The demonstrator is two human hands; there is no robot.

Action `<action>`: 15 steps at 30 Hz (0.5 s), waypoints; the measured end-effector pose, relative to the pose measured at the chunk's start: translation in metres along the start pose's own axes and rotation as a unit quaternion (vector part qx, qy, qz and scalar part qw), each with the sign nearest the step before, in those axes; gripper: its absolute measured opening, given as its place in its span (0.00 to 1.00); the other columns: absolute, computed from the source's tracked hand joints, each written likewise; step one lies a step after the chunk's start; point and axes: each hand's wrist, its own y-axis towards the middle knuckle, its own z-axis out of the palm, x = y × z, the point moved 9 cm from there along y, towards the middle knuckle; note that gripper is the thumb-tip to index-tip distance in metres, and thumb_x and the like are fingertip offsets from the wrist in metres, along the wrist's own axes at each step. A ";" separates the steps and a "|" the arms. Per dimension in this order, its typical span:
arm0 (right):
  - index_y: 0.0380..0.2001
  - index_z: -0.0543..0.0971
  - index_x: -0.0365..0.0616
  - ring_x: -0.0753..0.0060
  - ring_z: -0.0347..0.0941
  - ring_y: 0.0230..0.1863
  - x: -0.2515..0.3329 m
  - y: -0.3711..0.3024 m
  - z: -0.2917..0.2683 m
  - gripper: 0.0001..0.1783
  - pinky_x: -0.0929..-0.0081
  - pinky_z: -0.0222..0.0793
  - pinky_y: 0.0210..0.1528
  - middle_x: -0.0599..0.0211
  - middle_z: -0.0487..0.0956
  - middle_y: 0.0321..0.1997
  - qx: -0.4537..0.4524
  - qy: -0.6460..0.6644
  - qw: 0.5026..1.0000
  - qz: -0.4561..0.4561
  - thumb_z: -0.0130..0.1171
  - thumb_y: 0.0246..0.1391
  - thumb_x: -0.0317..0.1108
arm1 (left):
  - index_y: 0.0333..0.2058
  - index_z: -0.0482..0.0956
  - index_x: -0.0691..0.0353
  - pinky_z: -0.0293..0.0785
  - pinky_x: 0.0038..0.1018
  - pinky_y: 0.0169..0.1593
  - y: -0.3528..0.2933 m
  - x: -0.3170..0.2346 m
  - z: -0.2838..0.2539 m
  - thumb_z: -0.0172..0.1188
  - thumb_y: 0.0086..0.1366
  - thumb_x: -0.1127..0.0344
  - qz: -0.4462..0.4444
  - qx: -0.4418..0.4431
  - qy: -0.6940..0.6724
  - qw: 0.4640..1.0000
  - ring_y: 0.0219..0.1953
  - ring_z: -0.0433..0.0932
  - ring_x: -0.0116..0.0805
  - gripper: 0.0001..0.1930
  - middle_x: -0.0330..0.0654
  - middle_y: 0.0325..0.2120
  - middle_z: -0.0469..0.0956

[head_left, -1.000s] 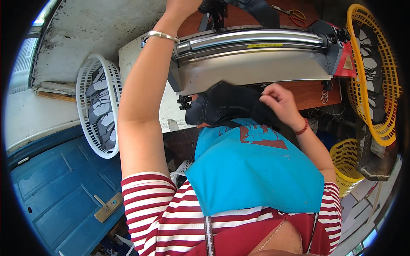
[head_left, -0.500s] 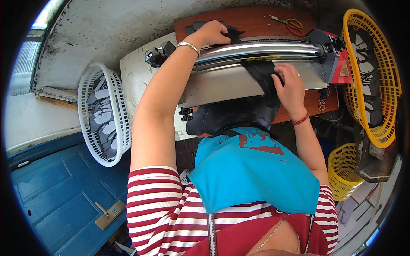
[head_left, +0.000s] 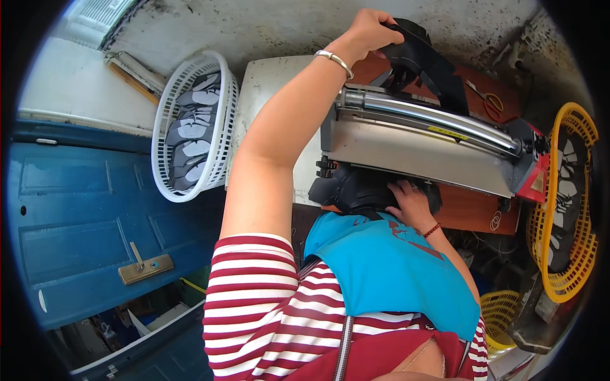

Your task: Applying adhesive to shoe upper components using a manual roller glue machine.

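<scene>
Raised behind the roller machine (head_left: pixel 438 114), my left hand (head_left: pixel 372 35) pinches a bunch of black flexible cut pieces (head_left: pixel 416 57) between thumb and fingers. Their lower ends hang down toward the back of the chrome roller. On the near side, a pile of black cut pieces (head_left: pixel 356 187) lies between the machine's metal plate and my blue apron. My right hand (head_left: pixel 412 206) rests on the right part of that pile, thumb and fingers apart; some fingertips are hard to see against the black.
Red-handled scissors (head_left: pixel 492 105) lie on the brown board behind the machine. A white basket (head_left: pixel 222 127) at left and a yellow basket (head_left: pixel 549 254) at right hold grey and white cut pieces. Another yellow basket (head_left: pixel 502 311) stands low at right. A blue door (head_left: pixel 76 209) is at left.
My left hand has lifted black pieces up behind the roller. My right hand has moved from the metal plate down to the pile; the strip on the plate is gone. The view has turned.
</scene>
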 end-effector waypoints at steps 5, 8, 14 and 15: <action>0.54 0.79 0.50 0.52 0.75 0.50 0.000 0.005 0.007 0.34 0.57 0.75 0.50 0.60 0.75 0.48 -0.011 -0.050 0.998 -0.043 0.78 0.40 0.41 | 0.41 0.83 0.65 0.85 0.31 0.29 -0.028 -0.020 -0.075 0.71 0.55 0.75 -0.019 -0.051 -0.054 0.997 0.35 0.84 0.36 0.14 0.44 0.35 0.84; 0.52 0.81 0.52 0.53 0.75 0.49 0.004 0.006 0.013 0.31 0.57 0.75 0.50 0.61 0.75 0.47 0.002 -0.043 0.997 -0.066 0.77 0.41 0.41 | 0.38 0.80 0.60 0.77 0.26 0.23 -0.050 -0.029 -0.153 0.64 0.60 0.76 -0.004 -0.084 -0.144 0.986 0.29 0.81 0.29 0.07 0.37 0.30 0.81; 0.50 0.83 0.51 0.52 0.76 0.47 -0.009 0.012 0.009 0.26 0.57 0.75 0.48 0.61 0.76 0.49 0.005 0.046 0.999 -0.024 0.76 0.44 0.40 | 0.42 0.83 0.57 0.85 0.27 0.28 -0.132 -0.059 -0.375 0.72 0.59 0.69 0.076 -0.276 -0.037 0.957 0.34 0.84 0.27 0.12 0.36 0.34 0.84; 0.50 0.83 0.51 0.52 0.76 0.47 -0.014 0.009 0.010 0.26 0.57 0.75 0.48 0.61 0.76 0.49 0.004 0.046 0.999 -0.016 0.76 0.44 0.40 | 0.42 0.83 0.56 0.85 0.26 0.28 -0.150 -0.087 -0.362 0.72 0.59 0.69 0.105 -0.298 -0.019 0.949 0.33 0.84 0.28 0.12 0.36 0.34 0.84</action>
